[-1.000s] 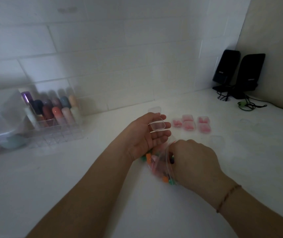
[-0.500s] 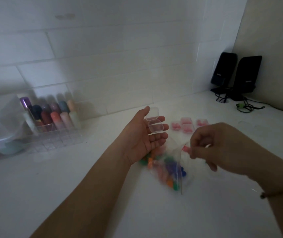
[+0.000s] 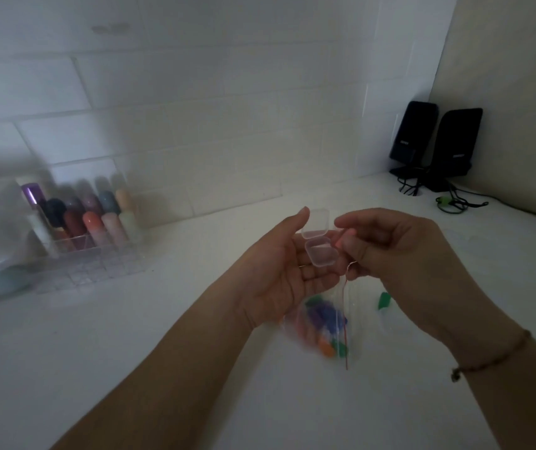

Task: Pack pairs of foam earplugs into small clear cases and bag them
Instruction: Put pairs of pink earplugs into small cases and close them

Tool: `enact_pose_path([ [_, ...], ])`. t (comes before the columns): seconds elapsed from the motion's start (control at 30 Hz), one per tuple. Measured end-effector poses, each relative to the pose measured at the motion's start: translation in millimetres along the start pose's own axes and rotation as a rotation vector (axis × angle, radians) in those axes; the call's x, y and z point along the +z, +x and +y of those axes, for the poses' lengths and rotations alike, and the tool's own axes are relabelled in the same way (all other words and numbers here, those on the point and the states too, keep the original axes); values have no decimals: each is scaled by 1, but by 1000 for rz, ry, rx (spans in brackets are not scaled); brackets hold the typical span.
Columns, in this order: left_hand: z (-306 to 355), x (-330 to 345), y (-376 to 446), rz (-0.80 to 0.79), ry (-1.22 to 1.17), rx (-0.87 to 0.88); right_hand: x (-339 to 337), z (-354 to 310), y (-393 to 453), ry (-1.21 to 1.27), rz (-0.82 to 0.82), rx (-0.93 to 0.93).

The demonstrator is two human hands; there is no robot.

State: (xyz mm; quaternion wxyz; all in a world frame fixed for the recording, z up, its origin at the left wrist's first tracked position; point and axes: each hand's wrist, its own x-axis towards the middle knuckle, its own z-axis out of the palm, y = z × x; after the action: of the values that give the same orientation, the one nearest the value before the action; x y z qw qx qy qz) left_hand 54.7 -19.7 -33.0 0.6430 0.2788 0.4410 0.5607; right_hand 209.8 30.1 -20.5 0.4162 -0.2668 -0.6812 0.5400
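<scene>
A small clear case (image 3: 320, 251) with its lid raised lies on the straight fingers of my left hand (image 3: 279, 271), palm up, with the thumb beside the lid. My right hand (image 3: 390, 251) is right next to the case. Its thumb and forefinger pinch a small pink earplug (image 3: 339, 243) at the case's edge. Its lower fingers hold the top of a clear zip bag (image 3: 322, 323) with a red seal line; the bag hangs below both hands with several coloured earplugs inside. One green earplug (image 3: 383, 301) shows under my right hand, blurred.
A clear organiser (image 3: 75, 241) with several coloured tubes stands at the back left against the tiled wall. Two black speakers (image 3: 435, 147) with cables occupy the back right corner. The white counter (image 3: 130, 345) spreads beneath my arms.
My right hand came out of the bag pinching a pink earplug and rose to the case on my left hand. The bag's top lifted with it. The pink filled cases are now hidden behind my right hand.
</scene>
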Motion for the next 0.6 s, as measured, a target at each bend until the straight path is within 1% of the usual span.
enact_pose_path([
  [0.13, -1, -1, 1, -12, -4, -5, 0, -1, 0, 95, -54, 24],
  [0.2, 0, -2, 1, -22, -18, -3, -1, -3, -1, 49, -36, 37],
  [0.27, -1, -3, 3, -30, -34, -3, 3, -1, -2, -87, 22, 26],
  [0.3, -2, -3, 3, -36, -37, -4, 5, 1, -3, -209, 63, -9],
  [0.4, -3, -1, 3, -70, -60, -8, 13, 11, -6, -678, 139, -211],
  [0.43, -3, -1, 3, -85, -70, -6, 15, 13, -7, -776, 148, -269],
  [0.5, -3, 0, 2, -110, -88, -3, 17, 16, -8, -881, 165, -335],
  [0.6, -2, 1, 1, -142, -111, -2, 21, 17, -8, -946, 201, -366],
])
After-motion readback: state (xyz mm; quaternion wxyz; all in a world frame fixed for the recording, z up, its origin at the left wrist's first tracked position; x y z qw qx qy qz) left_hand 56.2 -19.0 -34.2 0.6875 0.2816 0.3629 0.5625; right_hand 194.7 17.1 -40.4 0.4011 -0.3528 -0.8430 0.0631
